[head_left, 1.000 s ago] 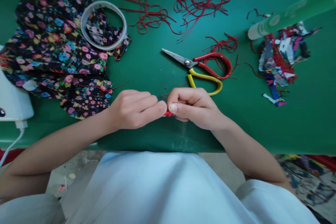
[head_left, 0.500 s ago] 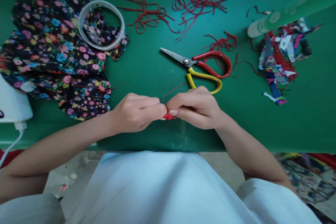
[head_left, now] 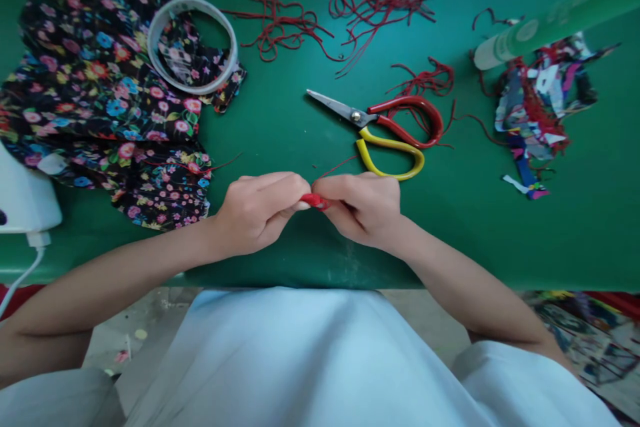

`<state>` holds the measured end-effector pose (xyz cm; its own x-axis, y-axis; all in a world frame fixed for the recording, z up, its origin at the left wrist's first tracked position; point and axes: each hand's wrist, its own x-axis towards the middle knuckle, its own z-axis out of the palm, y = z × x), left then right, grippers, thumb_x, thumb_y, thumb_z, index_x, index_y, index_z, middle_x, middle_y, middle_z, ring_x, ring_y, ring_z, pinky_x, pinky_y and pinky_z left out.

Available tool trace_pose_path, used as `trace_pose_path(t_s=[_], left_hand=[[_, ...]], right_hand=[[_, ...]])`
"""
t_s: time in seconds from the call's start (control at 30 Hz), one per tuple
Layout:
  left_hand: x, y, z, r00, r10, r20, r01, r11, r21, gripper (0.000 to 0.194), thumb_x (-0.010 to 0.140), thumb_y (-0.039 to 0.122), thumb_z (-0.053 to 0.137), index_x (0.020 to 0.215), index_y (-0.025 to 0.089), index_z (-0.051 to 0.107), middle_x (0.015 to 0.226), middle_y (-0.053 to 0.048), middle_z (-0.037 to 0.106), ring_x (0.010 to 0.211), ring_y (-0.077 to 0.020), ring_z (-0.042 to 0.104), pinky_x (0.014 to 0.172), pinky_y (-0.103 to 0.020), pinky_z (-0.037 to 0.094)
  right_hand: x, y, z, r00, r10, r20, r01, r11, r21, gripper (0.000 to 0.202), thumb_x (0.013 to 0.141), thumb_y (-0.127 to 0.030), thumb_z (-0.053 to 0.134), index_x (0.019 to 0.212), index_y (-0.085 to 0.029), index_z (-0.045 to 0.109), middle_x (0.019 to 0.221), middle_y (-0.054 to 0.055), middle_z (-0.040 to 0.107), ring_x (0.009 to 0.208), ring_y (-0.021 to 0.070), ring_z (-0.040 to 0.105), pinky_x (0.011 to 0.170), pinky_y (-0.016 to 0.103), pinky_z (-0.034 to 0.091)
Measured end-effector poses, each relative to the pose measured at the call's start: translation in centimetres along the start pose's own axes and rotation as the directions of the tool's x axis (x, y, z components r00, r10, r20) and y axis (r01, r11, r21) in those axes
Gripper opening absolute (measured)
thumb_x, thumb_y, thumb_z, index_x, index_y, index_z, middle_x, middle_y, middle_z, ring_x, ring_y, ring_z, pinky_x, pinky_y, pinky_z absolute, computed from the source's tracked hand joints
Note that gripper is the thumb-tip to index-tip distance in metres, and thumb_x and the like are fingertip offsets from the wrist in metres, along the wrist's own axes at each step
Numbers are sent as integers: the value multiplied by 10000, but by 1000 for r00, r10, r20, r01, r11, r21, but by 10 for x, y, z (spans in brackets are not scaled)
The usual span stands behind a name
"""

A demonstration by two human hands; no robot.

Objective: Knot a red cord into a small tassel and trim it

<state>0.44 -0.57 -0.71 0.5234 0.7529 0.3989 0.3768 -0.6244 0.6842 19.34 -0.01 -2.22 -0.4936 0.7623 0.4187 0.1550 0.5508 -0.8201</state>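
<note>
As both hands (head_left: 257,212) (head_left: 367,207) pinch it, the red piece (head_left: 313,199) extends sideways

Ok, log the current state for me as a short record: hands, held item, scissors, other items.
Left hand: pinching the small bright red piece's left end
Right hand: closed at its right end
Held item: material unclear, partly hidden by fingers
Scissors: red-and-yellow-handled metal scissors, lying just beyond the right hand, blades pointing left
Left side: whitish round ring on black floral fabric
Far side: tangled dark red cords
Right side: multicoloured fabric-like scraps
Surface: green tabletop
</note>
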Motion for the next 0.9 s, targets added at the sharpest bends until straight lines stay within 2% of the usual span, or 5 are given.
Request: trace_pose_path(t_s=[0.17,0.4,0.5,0.73,0.9], left_hand=[[0,6,2,993,-119,23,121,983,-140,306,1031,239,389,761,181,521,643,18,568,561,-76,534,522,-183,399],[-3,10,3,932,-316,176,360,852,-379,335,1032,301,413,725,184,477,561,69,423,495,-54,422,477,-174,330],[-5,10,4,849,-452,273,526,686,-503,341,1025,366,438,741,185,494,543,75,390,481,-55,394,463,-179,314],[-2,9,6,632,-561,534,673,57,-737,383,956,489,542,728,186,486,503,107,270,395,-41,216,351,-152,206],[3,7,4,578,-490,652,653,-201,-730,369,958,454,533,705,201,444,472,123,196,377,-35,137,332,-119,189]], right_hand=[[-5,8,-5,984,-162,78,177,950,-257,152,981,-163,436,913,-195,568,593,-39,510,492,73,438,508,206,359],[-4,10,-8,981,-61,182,80,992,-100,386,943,-549,522,810,-186,523,542,-58,367,463,68,339,472,229,265],[-3,3,-8,960,155,234,-215,943,255,592,867,-771,427,825,-183,488,549,-83,274,461,62,230,447,229,202],[4,-19,-1,686,522,507,-684,225,694,616,881,-804,214,836,-221,409,566,-110,136,418,56,82,375,194,117],[0,-19,10,765,563,312,-619,510,598,424,965,-623,333,856,-221,408,570,-101,220,424,61,189,397,188,215]])
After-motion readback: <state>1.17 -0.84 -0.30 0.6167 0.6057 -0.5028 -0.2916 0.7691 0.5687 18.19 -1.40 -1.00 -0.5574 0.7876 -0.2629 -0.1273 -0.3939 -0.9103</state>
